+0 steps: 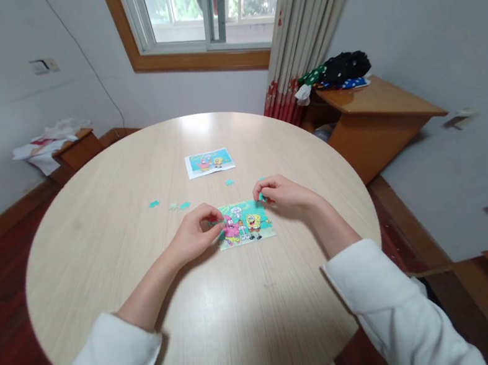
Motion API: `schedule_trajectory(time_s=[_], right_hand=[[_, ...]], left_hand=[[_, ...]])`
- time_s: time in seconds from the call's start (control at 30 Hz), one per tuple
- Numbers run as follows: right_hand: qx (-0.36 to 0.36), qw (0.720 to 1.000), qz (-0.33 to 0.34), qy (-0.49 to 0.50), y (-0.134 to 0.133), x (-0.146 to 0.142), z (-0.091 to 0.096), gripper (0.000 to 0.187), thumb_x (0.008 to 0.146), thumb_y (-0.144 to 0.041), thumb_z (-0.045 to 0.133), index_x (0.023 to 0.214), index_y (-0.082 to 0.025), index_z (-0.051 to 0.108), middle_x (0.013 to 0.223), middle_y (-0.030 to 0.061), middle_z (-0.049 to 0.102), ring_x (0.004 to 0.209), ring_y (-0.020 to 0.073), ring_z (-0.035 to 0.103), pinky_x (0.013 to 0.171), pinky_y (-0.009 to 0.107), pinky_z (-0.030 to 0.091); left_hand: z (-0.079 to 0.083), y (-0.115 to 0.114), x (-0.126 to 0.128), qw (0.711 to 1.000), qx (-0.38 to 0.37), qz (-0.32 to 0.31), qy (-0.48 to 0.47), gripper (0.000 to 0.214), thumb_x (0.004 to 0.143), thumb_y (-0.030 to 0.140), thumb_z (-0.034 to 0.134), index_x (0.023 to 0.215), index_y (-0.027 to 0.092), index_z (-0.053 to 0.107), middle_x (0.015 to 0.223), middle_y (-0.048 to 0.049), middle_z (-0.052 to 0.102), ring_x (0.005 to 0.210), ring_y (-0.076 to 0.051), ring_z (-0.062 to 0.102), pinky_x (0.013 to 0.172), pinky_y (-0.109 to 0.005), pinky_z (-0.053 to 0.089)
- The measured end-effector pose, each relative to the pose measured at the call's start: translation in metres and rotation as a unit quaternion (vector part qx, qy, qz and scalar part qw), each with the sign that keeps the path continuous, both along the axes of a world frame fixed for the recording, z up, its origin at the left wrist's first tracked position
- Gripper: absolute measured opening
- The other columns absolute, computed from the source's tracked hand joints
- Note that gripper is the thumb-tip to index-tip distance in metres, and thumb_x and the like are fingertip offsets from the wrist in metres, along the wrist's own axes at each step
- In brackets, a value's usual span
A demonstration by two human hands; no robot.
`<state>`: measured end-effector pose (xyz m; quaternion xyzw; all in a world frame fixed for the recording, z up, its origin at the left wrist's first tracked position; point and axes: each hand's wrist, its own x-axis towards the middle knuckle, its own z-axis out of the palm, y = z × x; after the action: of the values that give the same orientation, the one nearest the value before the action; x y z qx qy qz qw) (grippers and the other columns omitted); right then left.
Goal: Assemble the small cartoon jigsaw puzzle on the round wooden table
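Note:
A small cartoon jigsaw puzzle (246,223) lies on the round wooden table (131,183) in front of me. My left hand (196,233) rests at the puzzle's left edge, fingers pinched together on a small teal piece. My right hand (281,195) sits at the puzzle's upper right corner, fingers curled around another teal piece. Several loose teal pieces (179,206) lie just beyond the puzzle, to the left. A printed reference picture (209,162) lies farther back on the table.
A tilted wooden cabinet (374,115) with dark clothes (342,69) on it stands at the right. A low wooden stand with papers (53,145) is at the far left. A window (203,7) and curtain (305,21) are behind the table.

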<state>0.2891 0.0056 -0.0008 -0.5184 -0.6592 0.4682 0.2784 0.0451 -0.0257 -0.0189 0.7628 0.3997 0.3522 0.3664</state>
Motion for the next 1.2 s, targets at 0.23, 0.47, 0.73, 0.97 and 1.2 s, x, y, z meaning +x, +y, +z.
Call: schedule_trajectory(time_s=[0.23, 0.47, 0.73, 0.97, 1.2], right_hand=[[-0.052, 0.997, -0.041, 0.028, 0.007, 0.002, -0.008, 0.018, 0.072, -0.013, 0.044, 0.061, -0.016, 0.058, 0.052, -0.0019, 0.047, 0.042, 0.0067, 0.034, 0.044, 0.021, 0.028], [-0.101, 0.991, -0.071, 0.061, 0.001, 0.000, -0.007, 0.013, 0.074, -0.007, 0.048, 0.069, -0.019, 0.048, 0.051, -0.0049, 0.045, 0.039, 0.0058, 0.038, 0.039, 0.019, 0.030], [-0.141, 0.988, -0.008, 0.056, -0.002, 0.010, -0.002, 0.010, 0.073, -0.010, 0.060, 0.070, -0.016, 0.052, 0.056, -0.0014, 0.057, 0.052, 0.0089, 0.057, 0.053, 0.021, 0.048], [-0.165, 0.985, 0.018, 0.036, -0.005, 0.029, 0.007, 0.013, 0.068, -0.016, 0.070, 0.077, -0.013, 0.060, 0.057, 0.0012, 0.065, 0.053, 0.0097, 0.060, 0.048, 0.019, 0.044], [-0.211, 0.977, 0.021, 0.001, -0.003, 0.029, 0.004, 0.012, 0.067, -0.017, 0.074, 0.070, -0.011, 0.064, 0.061, 0.0050, 0.067, 0.055, 0.0107, 0.063, 0.046, 0.018, 0.045]], left_hand=[[-0.001, -0.005, -0.003, 0.989, 0.075, -0.097, 0.087, 0.025, 0.079, 0.028, 0.059, 0.102, 0.020, 0.065, 0.120, -0.0116, 0.056, 0.110, -0.022, 0.054, 0.096, -0.040, 0.042], [-0.001, -0.001, -0.010, 0.966, 0.112, -0.117, 0.200, 0.032, 0.080, 0.031, 0.058, 0.110, 0.020, 0.064, 0.128, -0.0142, 0.053, 0.116, -0.027, 0.050, 0.104, -0.050, 0.032], [-0.002, 0.001, -0.014, 0.967, 0.098, -0.103, 0.210, 0.033, 0.079, 0.026, 0.056, 0.110, 0.020, 0.065, 0.131, -0.0148, 0.051, 0.121, -0.028, 0.047, 0.100, -0.047, 0.037], [-0.003, 0.001, -0.015, 0.966, 0.097, -0.107, 0.215, 0.035, 0.080, 0.028, 0.056, 0.113, 0.021, 0.064, 0.132, -0.0138, 0.050, 0.122, -0.028, 0.047, 0.102, -0.047, 0.036], [-0.002, 0.001, -0.014, 0.969, 0.092, -0.110, 0.199, 0.035, 0.079, 0.026, 0.057, 0.113, 0.020, 0.063, 0.130, -0.0138, 0.050, 0.120, -0.027, 0.048, 0.102, -0.046, 0.037]])
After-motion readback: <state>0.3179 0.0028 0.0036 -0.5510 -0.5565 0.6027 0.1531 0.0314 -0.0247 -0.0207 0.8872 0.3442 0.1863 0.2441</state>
